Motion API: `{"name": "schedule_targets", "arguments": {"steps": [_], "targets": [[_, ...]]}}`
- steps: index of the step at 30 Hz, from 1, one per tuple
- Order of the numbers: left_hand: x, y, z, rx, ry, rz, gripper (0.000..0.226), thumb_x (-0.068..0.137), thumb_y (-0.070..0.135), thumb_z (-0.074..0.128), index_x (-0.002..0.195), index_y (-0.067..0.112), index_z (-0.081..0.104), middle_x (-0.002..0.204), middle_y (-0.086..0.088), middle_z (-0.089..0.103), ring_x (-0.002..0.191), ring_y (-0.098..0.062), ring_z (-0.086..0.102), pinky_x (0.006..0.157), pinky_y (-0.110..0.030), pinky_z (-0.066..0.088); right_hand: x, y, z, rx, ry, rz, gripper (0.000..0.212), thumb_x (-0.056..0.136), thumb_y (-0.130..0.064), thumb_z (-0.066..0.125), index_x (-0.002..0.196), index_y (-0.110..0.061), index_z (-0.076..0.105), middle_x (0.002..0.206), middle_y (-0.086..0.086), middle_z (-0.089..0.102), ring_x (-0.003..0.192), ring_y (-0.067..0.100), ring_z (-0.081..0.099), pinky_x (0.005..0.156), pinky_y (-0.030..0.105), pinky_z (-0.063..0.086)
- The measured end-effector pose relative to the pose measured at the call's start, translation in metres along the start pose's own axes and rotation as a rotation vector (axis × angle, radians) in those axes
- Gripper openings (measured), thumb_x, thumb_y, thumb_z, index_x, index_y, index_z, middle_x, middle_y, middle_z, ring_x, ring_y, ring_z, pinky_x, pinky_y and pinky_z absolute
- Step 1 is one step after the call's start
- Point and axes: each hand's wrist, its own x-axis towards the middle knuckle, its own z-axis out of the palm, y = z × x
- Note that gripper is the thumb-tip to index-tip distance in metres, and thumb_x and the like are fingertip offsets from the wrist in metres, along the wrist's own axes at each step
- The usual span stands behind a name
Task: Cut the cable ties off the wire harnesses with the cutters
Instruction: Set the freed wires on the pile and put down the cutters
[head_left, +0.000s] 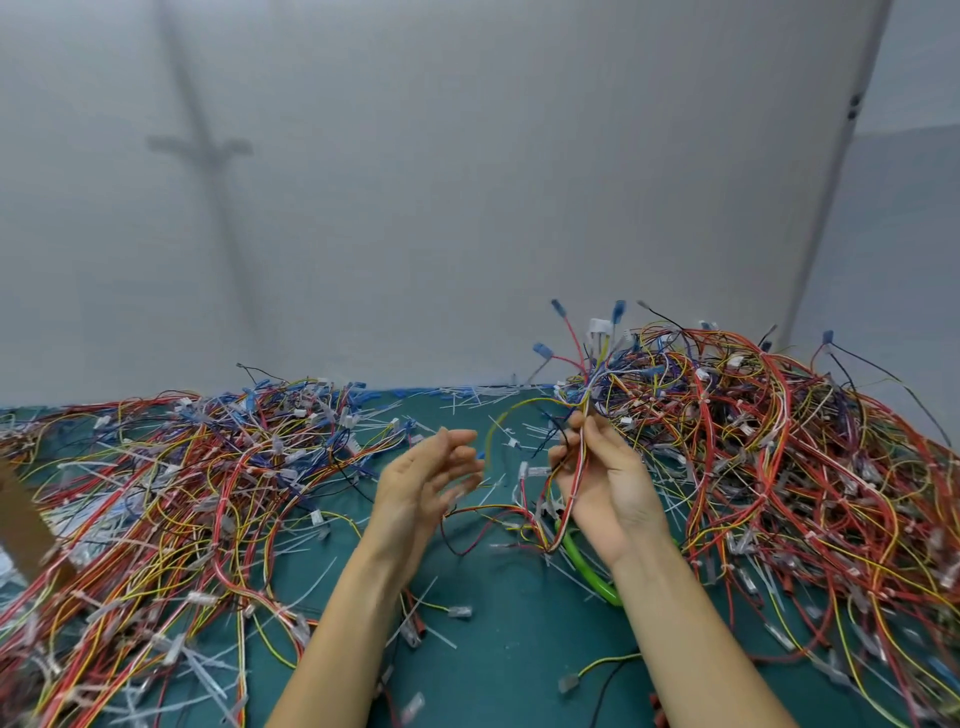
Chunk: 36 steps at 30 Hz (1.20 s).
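Right hand (608, 483): you grip one wire harness (584, 395), held above the bench (509, 649) middle.
Left hand (421, 483): released, fingers loose, holding nothing.
Cutters (587, 566): probably the green handles under your right wrist. Fetch them and nip each tie clear of the wires.
Surface: green mat, with harness heaps (182, 493) toward the left and right edges.
Room: plain grey wall (467, 182) behind.

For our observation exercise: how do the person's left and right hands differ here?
The left hand is open and holds nothing; the right hand pinches a wire harness. The left hand looks blurred; the right hand is sharper. Both are bare, raised over the green table, palms facing inward.
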Motion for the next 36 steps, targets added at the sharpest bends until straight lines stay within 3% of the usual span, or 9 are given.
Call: {"name": "schedule_targets", "arguments": {"steps": [3,7,12,19,22,27,30,33,36], "targets": [[-0.006,-0.001,0.003,0.357,-0.152,-0.003,0.028,0.074,0.036,0.074,0.096,0.02,0.078,0.098,-0.004,0.076,0.097,-0.017,0.07,0.087,-0.023,0.053,0.002,-0.005,-0.004,0.048,0.016,-0.017,0.01,0.081,-0.008,0.057,0.089,-0.009,0.061,0.075,0.0,0.065,0.061,0.007,0.058,0.057,0.021,0.054],[-0.01,-0.008,0.011,0.555,-0.201,0.031,0.016,0.082,0.008,0.075,0.084,0.023,0.08,0.09,-0.002,0.077,0.088,-0.008,0.07,0.083,-0.018,0.051,0.004,-0.007,-0.006,0.075,0.025,-0.02,0.009,0.081,-0.009,0.057,0.089,-0.008,0.061,0.075,0.001,0.064,0.062,0.009,0.057,0.057,0.022,0.053],[-0.01,-0.008,0.008,0.597,-0.131,0.049,0.008,0.081,0.011,0.077,0.082,0.019,0.079,0.08,0.001,0.075,0.076,-0.004,0.065,0.079,-0.014,0.05,0.004,-0.009,-0.006,0.123,0.051,-0.033,0.011,0.078,-0.008,0.058,0.088,-0.008,0.061,0.074,0.001,0.065,0.061,0.009,0.058,0.057,0.022,0.054],[0.0,-0.006,0.0,0.474,0.27,0.129,0.021,0.09,0.016,0.066,0.071,0.02,0.076,0.055,0.006,0.051,0.051,-0.007,0.041,0.047,-0.015,0.034,0.003,-0.014,-0.008,0.133,0.089,-0.026,0.012,0.078,-0.01,0.059,0.09,-0.01,0.062,0.073,-0.001,0.065,0.063,0.009,0.061,0.061,0.02,0.055],[0.003,-0.004,-0.005,0.409,0.509,0.184,0.031,0.095,0.025,0.06,0.067,0.018,0.072,0.055,0.011,0.047,0.055,-0.008,0.039,0.053,-0.026,0.032,0.003,-0.013,-0.007,0.145,0.078,-0.019,0.013,0.078,-0.009,0.06,0.091,-0.009,0.063,0.076,-0.001,0.065,0.067,0.01,0.06,0.06,0.021,0.055],[0.0,-0.003,-0.015,0.879,0.754,0.343,0.028,0.097,0.033,0.052,0.077,0.021,0.067,0.058,0.007,0.056,0.06,-0.02,0.051,0.056,-0.034,0.033,0.003,-0.011,-0.005,0.16,0.053,-0.024,0.014,0.077,-0.006,0.059,0.09,-0.008,0.062,0.074,0.001,0.068,0.06,0.009,0.064,0.06,0.022,0.056],[-0.003,-0.004,-0.005,1.179,0.617,0.545,0.009,0.094,0.018,0.061,0.093,0.017,0.07,0.087,0.002,0.068,0.083,-0.024,0.059,0.073,-0.037,0.042,0.001,-0.01,-0.004,0.143,0.025,-0.013,0.014,0.079,-0.006,0.059,0.092,-0.009,0.062,0.074,0.002,0.068,0.062,0.01,0.066,0.062,0.022,0.057],[-0.006,-0.006,0.006,1.357,0.307,0.705,0.011,0.091,0.028,0.062,0.094,0.022,0.071,0.091,0.01,0.068,0.088,-0.015,0.06,0.081,-0.039,0.043,0.0,-0.01,-0.002,0.104,-0.001,-0.02,0.017,0.079,-0.005,0.059,0.095,-0.01,0.063,0.077,0.002,0.069,0.067,0.01,0.068,0.065,0.025,0.058],[-0.016,-0.002,0.016,1.154,-0.199,0.448,0.03,0.088,0.058,0.055,0.091,0.033,0.072,0.084,0.017,0.071,0.083,-0.001,0.065,0.081,-0.032,0.049,0.0,-0.009,-0.001,0.053,-0.018,-0.046,0.02,0.078,-0.003,0.059,0.096,-0.012,0.063,0.081,0.002,0.071,0.072,0.011,0.07,0.068,0.026,0.059]]}}
